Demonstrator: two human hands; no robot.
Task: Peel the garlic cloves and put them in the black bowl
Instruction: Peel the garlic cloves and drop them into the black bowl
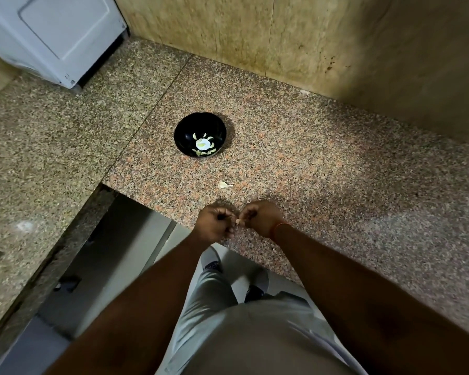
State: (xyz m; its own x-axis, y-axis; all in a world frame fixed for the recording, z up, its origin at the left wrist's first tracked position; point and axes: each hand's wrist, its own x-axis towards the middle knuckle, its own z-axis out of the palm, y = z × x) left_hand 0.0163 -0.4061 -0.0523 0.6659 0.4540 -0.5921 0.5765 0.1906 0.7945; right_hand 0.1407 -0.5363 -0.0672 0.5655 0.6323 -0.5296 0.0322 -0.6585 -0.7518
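1. Both hands held one garlic clove (pixel 239 221) between them: our left hand (pixel 214 222) had its fingers curled around one end, and our right hand (pixel 260 217) pinched the other end with curled fingers.
2. We kept the clove just above the near edge of the granite counter (pixel 322 163), in front of our body; only a small pale piece of it showed between the fingertips, so we could not tell how much skin was on it.
3. We counted one black bowl (pixel 200 135), which stood upright on the counter, well apart from our hands and farther from us.
4. Inside the bowl we saw several pale, yellowish peeled cloves (pixel 203 144) lying around the white middle of the bottom; about five or six, but we could not count them exactly.
5. One loose scrap of garlic skin (pixel 224 185), whitish with a thin pointed tip, lay on the counter between the bowl and our hands, touching neither.
6. We wore a thin orange band (pixel 279 226) on the right wrist.
7. A white appliance (pixel 54 36) stood at the far left corner, against the tiled wall (pixel 282 36).
8. Nothing lay on the counter directly between our hands and the bowl except that scrap of skin.
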